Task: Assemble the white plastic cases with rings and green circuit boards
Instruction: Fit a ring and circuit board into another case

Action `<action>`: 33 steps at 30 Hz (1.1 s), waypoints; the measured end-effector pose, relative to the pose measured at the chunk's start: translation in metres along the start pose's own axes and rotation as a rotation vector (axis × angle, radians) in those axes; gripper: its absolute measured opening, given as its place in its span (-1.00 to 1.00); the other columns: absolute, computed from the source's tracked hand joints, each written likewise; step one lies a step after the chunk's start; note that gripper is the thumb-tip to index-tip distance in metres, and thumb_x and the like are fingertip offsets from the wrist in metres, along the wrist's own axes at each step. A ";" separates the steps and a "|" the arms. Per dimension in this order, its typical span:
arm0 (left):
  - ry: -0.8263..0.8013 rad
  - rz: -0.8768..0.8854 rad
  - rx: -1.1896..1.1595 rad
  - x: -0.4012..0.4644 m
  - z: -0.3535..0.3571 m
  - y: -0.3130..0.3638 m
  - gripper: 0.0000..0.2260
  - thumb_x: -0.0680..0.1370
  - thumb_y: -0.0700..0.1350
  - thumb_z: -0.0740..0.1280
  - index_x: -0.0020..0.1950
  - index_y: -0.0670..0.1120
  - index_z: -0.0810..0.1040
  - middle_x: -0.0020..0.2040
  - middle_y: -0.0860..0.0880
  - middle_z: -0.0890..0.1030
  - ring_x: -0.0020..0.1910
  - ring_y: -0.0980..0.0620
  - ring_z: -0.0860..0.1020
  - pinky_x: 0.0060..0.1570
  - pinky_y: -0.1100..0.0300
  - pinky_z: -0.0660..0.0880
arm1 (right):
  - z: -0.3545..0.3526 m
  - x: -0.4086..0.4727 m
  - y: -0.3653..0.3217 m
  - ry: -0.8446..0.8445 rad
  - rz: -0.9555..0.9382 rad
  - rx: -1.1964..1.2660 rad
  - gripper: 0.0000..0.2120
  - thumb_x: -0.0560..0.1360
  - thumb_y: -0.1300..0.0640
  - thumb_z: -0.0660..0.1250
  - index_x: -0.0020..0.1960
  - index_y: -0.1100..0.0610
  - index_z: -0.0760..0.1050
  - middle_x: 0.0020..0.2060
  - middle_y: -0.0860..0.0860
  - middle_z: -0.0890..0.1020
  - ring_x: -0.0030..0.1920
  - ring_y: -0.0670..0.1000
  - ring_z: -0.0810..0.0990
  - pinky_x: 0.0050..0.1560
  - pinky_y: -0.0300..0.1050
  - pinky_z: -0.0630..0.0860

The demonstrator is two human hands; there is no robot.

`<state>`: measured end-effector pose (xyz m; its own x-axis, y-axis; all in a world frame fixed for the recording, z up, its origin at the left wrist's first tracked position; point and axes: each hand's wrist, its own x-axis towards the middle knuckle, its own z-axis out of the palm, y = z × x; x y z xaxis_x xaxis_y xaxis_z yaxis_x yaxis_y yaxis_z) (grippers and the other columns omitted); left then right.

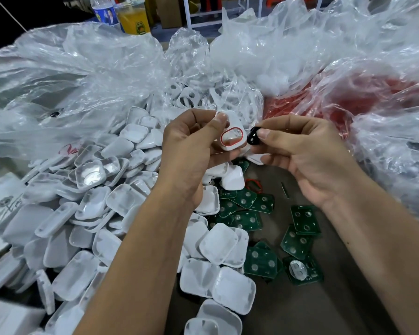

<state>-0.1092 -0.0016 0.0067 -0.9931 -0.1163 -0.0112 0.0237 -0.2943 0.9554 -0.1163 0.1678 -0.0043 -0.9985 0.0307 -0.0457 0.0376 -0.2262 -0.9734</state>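
While raised above the bench's middle, left hand (191, 143) pinching white square plastic case (231, 134) with red oval ring (232, 139); right hand (307, 153) pinching small black glossy piece (253, 138), half hidden by thumb. Green circuit boards (261, 261) scattered below, partly hidden under white case pile (92, 209).

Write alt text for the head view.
The left hand holds a white case with a red ring; the right hand pinches a black piece beside it. Below lie white cases and green boards.

Two bare forearms, left hand (191, 151) and right hand (307, 160), no sleeves or gloves.
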 end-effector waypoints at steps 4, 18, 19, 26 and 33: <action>-0.007 0.018 0.035 0.000 0.001 -0.003 -0.88 0.62 -0.24 0.40 -0.12 -0.18 0.56 -0.25 -0.02 0.60 -0.23 -0.03 0.67 -0.19 0.11 0.65 | 0.003 -0.001 0.001 -0.004 0.016 0.100 -0.90 0.45 0.38 0.49 -0.16 0.22 0.66 -0.18 0.21 0.75 -0.23 0.12 0.75 -0.18 -0.13 0.69; -0.014 -0.106 -0.076 0.001 0.002 -0.002 -0.84 0.62 -0.16 0.41 -0.15 -0.16 0.60 -0.34 0.00 0.63 -0.39 0.10 0.61 -0.43 0.30 0.53 | 0.010 -0.004 0.003 -0.007 0.071 0.214 -0.89 0.47 0.43 0.45 -0.16 0.26 0.62 -0.19 0.19 0.74 -0.17 0.10 0.75 -0.10 -0.11 0.69; -0.019 -0.120 -0.086 0.001 0.003 -0.003 -0.84 0.62 -0.16 0.40 -0.15 -0.16 0.59 -0.34 -0.02 0.64 -0.39 0.09 0.61 -0.44 0.31 0.53 | 0.010 -0.004 0.003 -0.039 0.083 0.221 -0.91 0.45 0.40 0.46 -0.15 0.25 0.63 -0.17 0.19 0.75 -0.15 0.09 0.75 -0.09 -0.10 0.69; 0.018 -0.050 0.005 0.000 0.008 -0.009 -0.84 0.62 -0.15 0.42 -0.13 -0.18 0.55 -0.27 -0.10 0.62 -0.43 0.07 0.61 -0.42 0.29 0.54 | 0.009 -0.006 0.001 -0.166 0.181 0.280 -0.95 0.53 0.29 0.40 -0.04 0.25 0.64 -0.14 0.15 0.74 -0.15 0.05 0.72 -0.10 -0.14 0.68; 0.042 0.017 0.092 -0.003 0.013 -0.012 -0.81 0.62 -0.14 0.42 -0.12 -0.18 0.52 -0.20 -0.17 0.55 -0.48 0.06 0.56 -0.41 0.23 0.58 | 0.014 -0.010 0.002 -0.176 0.129 0.261 -0.80 0.29 0.22 0.55 -0.12 0.21 0.62 -0.20 0.13 0.74 -0.26 0.02 0.72 -0.23 -0.19 0.65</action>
<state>-0.1078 0.0144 -0.0005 -0.9870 -0.1606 -0.0057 0.0276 -0.2042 0.9785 -0.1069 0.1538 -0.0026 -0.9786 -0.1782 -0.1031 0.1754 -0.4591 -0.8709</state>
